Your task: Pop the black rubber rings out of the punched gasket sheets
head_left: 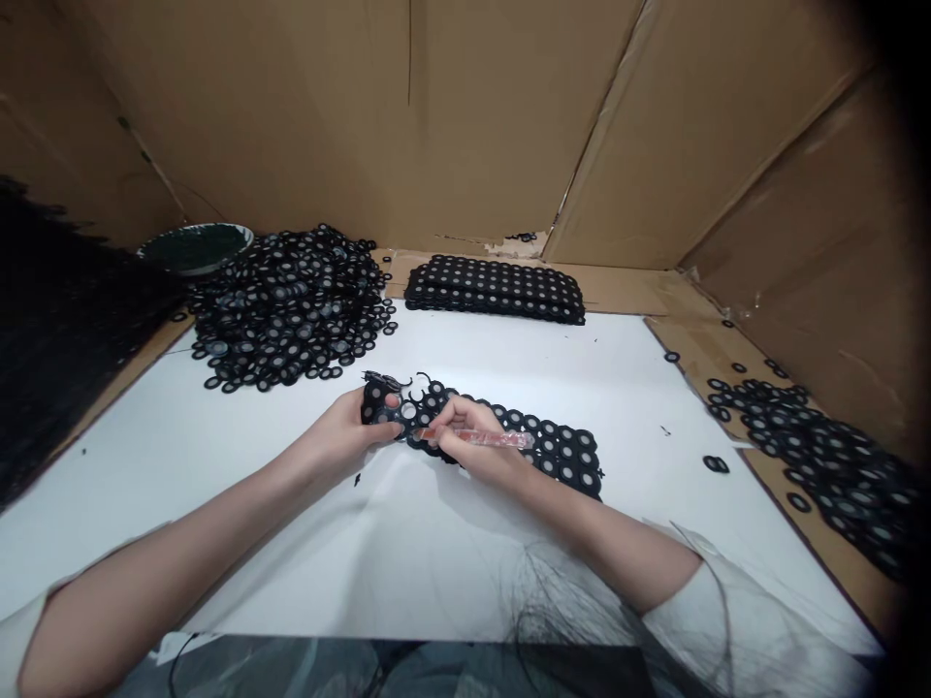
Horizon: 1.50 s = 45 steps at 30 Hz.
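Observation:
A black sheet of joined rings with pale round centres [563, 451] lies across the middle of the white table, slanting to the right. My left hand [354, 424] grips its left end between thumb and fingers, and that end is lifted a little. Thin curved black strips [418, 388] stick up from the sheet's far edge beside my fingers. In my right hand [472, 441] is a slim tool with a reddish, clear-wrapped handle [501, 439], held like a pen. Its tip points left at the sheet near my left thumb; the exact contact is hard to see.
A heap of loose black rings [291, 301] covers the back left, beside a round bowl [195, 247]. Stacked ring sheets [495, 288] sit at the back. More loose rings [836, 465] lie along the right edge. Cardboard walls [436, 145] enclose the white tabletop [305, 553].

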### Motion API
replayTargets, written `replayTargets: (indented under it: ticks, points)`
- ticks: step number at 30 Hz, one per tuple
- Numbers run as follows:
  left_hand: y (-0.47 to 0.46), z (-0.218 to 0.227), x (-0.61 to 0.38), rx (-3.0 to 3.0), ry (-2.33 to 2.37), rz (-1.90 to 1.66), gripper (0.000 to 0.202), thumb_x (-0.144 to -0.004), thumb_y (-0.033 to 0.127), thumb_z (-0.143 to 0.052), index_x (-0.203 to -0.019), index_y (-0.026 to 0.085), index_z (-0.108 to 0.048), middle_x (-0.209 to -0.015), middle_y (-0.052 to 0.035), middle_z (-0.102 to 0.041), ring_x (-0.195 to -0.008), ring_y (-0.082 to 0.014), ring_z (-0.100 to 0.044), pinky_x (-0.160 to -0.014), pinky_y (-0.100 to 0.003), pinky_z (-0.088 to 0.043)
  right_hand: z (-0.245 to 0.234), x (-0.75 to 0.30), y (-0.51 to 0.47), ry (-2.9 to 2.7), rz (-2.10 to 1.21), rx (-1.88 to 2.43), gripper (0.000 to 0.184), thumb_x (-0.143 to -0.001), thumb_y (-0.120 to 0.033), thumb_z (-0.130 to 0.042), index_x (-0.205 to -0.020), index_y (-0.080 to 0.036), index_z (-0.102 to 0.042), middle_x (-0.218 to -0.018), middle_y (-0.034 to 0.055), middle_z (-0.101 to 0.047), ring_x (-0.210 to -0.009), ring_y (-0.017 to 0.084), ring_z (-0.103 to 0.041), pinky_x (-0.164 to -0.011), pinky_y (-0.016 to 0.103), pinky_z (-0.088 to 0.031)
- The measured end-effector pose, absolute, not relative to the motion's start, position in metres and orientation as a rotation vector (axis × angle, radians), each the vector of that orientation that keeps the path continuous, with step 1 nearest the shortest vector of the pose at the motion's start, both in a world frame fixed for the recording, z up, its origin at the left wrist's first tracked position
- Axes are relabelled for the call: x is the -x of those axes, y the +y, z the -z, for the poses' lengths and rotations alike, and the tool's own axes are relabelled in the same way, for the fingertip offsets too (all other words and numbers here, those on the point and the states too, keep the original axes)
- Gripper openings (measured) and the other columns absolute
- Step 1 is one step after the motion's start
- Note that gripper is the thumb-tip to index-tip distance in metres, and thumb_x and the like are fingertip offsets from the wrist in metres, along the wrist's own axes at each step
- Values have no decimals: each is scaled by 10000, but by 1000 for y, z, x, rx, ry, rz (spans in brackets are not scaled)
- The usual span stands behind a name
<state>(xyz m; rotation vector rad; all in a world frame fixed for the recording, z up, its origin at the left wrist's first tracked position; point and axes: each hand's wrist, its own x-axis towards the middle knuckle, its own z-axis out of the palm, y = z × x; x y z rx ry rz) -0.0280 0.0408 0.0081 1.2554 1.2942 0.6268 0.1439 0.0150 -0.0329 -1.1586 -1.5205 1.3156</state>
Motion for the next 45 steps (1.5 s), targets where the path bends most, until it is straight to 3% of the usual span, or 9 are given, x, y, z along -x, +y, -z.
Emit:
replayTargets:
  ticks: [8, 12, 15, 18, 25, 35, 41, 45]
  points:
    - [18, -11, 16, -1317, 1356, -729, 204, -609, 195, -571, -772, 176, -449, -669, 26, -501, -617, -119, -477, -563, -226, -366, 30, -133, 9, -1730, -1087, 1250, 68, -730, -184, -425, -736, -198, -492, -651, -26, -526, -553, 83, -469, -524, 221, -358]
    - [25, -10, 20, -1416, 1340, -691, 270, -601, 226, -585, -833, 169, -460, -762, 4, -520, -705, -146, -500, -622, -243, -391, 30, -138, 12, -1611, -1182, 1191, 42, -732, -193, -424, -714, -193, -462, -700, -10, -538, -598, 90, -493, -537, 225, -371]
    - [35, -8, 27, -1504, 1380, -607, 319, -583, 253, -613, -864, 166, -490, -764, -3, -542, -689, -155, -502, -603, -248, -384, 30, -147, 13, -1441, -1262, 1182, 43, -735, -175, -405, -699, -195, -418, -680, -12, -525, -562, 81, -484, -497, 214, -362]
    - [42, -4, 33, -1637, 1358, -507, 237, -581, 261, -610, -786, 164, -536, -700, 5, -553, -642, -152, -493, -569, -240, -362, 28, -150, 9, -1496, -1312, 1186, 54, -728, -158, -407, -689, -194, -415, -638, -24, -500, -483, 63, -426, -435, 202, -317]
    - [44, -1, 40, -1923, 1371, -196, 233, -677, 387, -486, -677, 164, -556, -619, 13, -545, -589, -148, -475, -511, -230, -310, 24, -149, 4, -1625, -1301, 1140, 41, -728, -159, -435, -692, -180, -434, -658, -23, -505, -497, 56, -410, -443, 192, -314]
    - [22, 0, 25, -1906, 1467, -308, 257, -715, 370, -414, -740, 154, -550, -738, -45, -597, -699, -214, -526, -600, -283, -369, 31, -142, 3, -1858, -1009, 1196, 33, -741, -177, -416, -732, -192, -444, -611, -37, -492, -510, 69, -450, -478, 202, -329]
    - [37, -9, 33, -1701, 1250, -240, 282, -671, 391, -493, -770, 145, -592, -734, -26, -620, -686, -201, -533, -579, -259, -383, 33, -147, 9, -1458, -1366, 1165, 33, -740, -199, -415, -708, -194, -407, -609, -27, -547, -402, 52, -428, -388, 185, -335]
    - [44, -5, 38, -1750, 1281, -295, 216, -646, 331, -530, -757, 151, -571, -709, -12, -584, -663, -177, -512, -569, -250, -377, 35, -146, 10, -1209, -1376, 1145, 25, -752, -200, -393, -733, -203, -378, -568, -49, -520, -385, 55, -442, -406, 199, -388]
